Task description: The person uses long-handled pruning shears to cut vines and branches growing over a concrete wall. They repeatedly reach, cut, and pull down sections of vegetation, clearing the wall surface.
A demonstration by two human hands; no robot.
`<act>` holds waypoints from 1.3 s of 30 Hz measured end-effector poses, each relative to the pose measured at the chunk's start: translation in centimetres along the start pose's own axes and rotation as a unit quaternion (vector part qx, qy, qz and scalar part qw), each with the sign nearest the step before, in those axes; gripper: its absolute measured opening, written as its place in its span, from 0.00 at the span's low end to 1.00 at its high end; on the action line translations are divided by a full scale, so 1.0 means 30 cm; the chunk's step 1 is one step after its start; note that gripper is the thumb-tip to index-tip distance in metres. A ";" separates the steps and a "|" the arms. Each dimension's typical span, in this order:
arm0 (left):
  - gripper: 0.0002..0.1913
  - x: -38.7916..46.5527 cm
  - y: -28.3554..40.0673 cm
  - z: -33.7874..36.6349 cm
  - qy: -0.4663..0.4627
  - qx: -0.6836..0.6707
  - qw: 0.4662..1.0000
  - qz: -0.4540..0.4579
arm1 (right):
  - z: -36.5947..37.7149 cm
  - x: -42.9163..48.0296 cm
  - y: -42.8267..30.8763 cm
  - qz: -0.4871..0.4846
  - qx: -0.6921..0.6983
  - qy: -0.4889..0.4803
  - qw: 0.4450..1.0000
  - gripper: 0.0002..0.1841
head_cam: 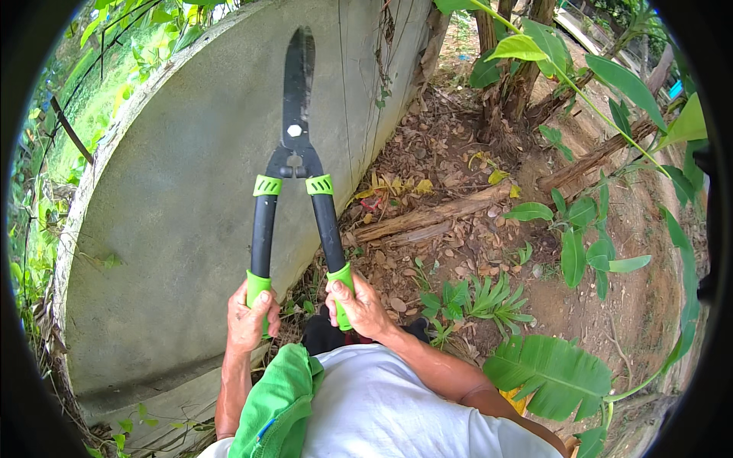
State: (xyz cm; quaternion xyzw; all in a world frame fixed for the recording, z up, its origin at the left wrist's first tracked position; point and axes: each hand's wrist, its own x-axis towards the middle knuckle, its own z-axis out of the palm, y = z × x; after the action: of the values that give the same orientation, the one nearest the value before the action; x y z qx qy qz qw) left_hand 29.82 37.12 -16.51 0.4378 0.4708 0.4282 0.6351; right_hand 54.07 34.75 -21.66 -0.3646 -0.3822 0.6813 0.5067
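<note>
A pair of hedge shears (296,97) points away from me, its dark blades lying one over the other at a pale pivot bolt. My left hand (249,318) is wrapped around the green grip of the left handle, thumb along the front. Around the right handle's green grip, my right hand (358,303) is closed the same way. The two black handles stand slightly apart in a narrow V. Behind the blades, seen from here, is a grey concrete wall (172,240); whether they touch it I cannot tell.
Vines and a barbed-wire strand run along the wall's top at left. To the right, dry leaves (401,257) and a fallen trunk (435,214) cover the soil. Banana-like plants (550,372) and a long leafy stem (607,120) reach in from the right. Tree trunks (515,86) stand farther off.
</note>
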 end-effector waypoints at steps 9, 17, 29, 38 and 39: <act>0.22 -0.123 0.051 -0.005 0.020 0.036 0.997 0.067 | -0.191 -0.047 -0.358 -0.001 -0.213 -0.018 0.977 0.16; 0.15 -0.145 0.211 0.037 -0.034 -0.033 0.989 0.137 | -0.168 -0.015 -0.499 -0.115 -0.226 -0.058 0.966 0.28; 0.15 -0.138 0.414 -0.005 0.059 -0.032 0.981 0.184 | 0.032 0.299 -0.645 -0.117 -0.228 -0.152 0.955 0.27; 0.15 -0.136 0.767 -0.062 0.115 0.082 0.964 0.224 | 0.199 0.578 -0.752 -0.146 -0.183 -0.189 0.954 0.28; 0.15 -0.091 0.794 -0.064 0.116 0.081 0.962 0.235 | 0.254 0.608 -0.750 -0.154 -0.160 -0.189 0.957 0.27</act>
State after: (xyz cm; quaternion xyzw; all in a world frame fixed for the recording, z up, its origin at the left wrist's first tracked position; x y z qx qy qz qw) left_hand 24.31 40.76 6.62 0.5335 0.4583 0.5738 0.4196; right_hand 52.56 55.63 -0.26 -0.2426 -0.6265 0.5816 0.4588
